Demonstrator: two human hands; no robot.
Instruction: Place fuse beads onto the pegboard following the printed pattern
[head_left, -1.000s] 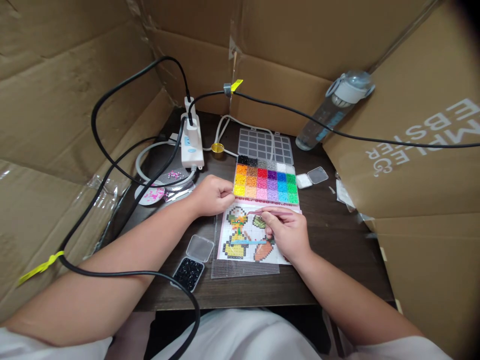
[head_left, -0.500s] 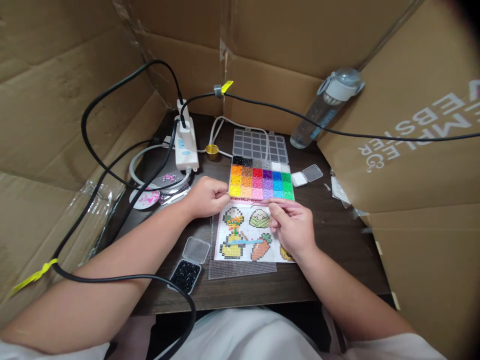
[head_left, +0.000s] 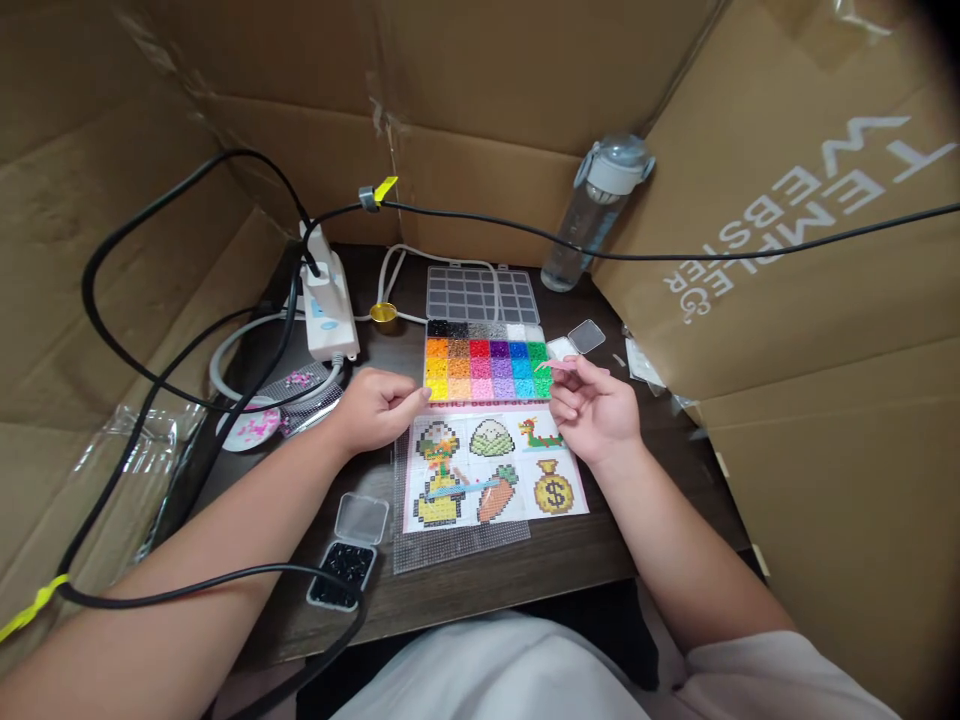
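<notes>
My right hand is closed on pink tweezers, whose tips point left over the green column of the bead box. That box is divided into compartments of coloured beads, with its clear lid folded back behind it. My left hand is closed, thumb tip at the box's front left corner; what its fingers hold, if anything, is hidden. Just in front lies a bead pattern sheet with pixel pictures, on a clear pegboard. Some coloured beads are laid over the sheet's left pictures.
A small open case of black beads sits front left, a small case of white beads at right. Further left are a power strip and a dish of pink beads. A black cable crosses above; a bottle stands behind.
The view has shifted right. My right hand has moved up and right from the sheet with the tweezers, uncovering its right-hand pictures. My left hand stays by the box corner.
</notes>
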